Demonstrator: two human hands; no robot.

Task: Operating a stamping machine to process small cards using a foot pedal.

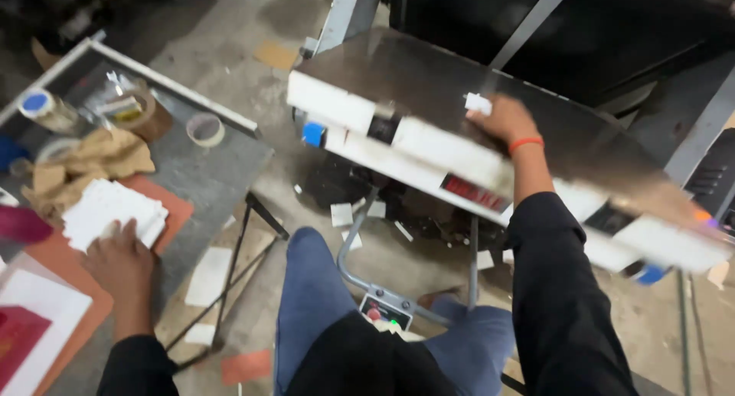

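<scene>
White slips (113, 211) pressed flat under left hand (119, 260); small white piece (478, 103) pinched by right hand (505, 120) over machine plate (429, 82); best laid squarely.

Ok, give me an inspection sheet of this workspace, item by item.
Surface: grey side table on the left; machine bed ahead, dark and shiny.
Job's things: stack of white pieces under the left hand; small white piece at the right hand on the bed.
Clutter: tape rolls, crumpled brown paper, orange sheet; white scraps on the floor.
Grippers: left hand flat on the stack; right hand pinches the small piece.
Cables: nothing seen.
Surroundings: concrete floor, foot pedal between the knees.
</scene>
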